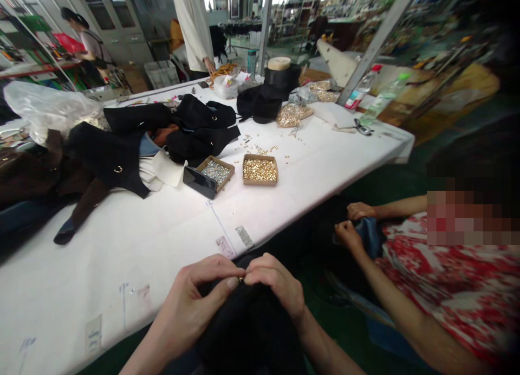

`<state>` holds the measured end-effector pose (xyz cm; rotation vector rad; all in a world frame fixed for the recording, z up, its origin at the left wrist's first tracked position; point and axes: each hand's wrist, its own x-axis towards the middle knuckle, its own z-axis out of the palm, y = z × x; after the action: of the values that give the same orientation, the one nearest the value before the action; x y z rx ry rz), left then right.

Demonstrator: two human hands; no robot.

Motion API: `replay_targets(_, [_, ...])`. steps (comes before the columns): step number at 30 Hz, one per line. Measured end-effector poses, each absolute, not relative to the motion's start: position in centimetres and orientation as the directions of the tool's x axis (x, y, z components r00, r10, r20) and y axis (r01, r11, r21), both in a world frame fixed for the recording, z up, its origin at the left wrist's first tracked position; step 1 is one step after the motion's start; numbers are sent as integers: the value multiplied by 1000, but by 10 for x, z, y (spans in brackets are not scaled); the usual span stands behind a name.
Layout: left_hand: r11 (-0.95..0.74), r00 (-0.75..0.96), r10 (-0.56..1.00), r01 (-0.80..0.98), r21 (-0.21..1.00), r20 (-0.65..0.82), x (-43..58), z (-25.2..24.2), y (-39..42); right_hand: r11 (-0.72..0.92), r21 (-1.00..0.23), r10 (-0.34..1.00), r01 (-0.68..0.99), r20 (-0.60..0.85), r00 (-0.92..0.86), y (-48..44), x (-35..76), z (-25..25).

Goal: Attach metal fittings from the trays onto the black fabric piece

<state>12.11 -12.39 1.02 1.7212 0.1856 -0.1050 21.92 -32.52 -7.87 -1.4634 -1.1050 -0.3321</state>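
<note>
Black cloth, soft and bunched, lies at the near edge of the scene, just off the near side of the white-covered tabletop, with the wearer's two hands clamped on its upper fold. The left hand comes in from the near left, its thumb and forefinger drawn to a pinch and its back turned up and leftward. The right hand arches over from the near right, knuckles raised, fingers curled down onto the cloth. The fingertips of both nearly meet at a small gold-coloured metal piece.

Most of that piece is covered by the fingertips; whether it is fixed to the cloth cannot be told. The right thumb is largely hidden, the cloth's lower folds merge into shadow, and both forearms are cut off by the near edge. On the tabletop, a black flat phone hides part of a brown cardboard box of silver-coloured pieces. At right, a seated person in a red-and-white patterned top is partly pixelated and cut off; what that person's hands grip is unclear.
</note>
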Motion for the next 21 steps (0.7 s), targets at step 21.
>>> replay_targets(21, [-179,934,-279,179,967,-225,103,39,-97,85,-653,355,753,726,589,-315,194,-64])
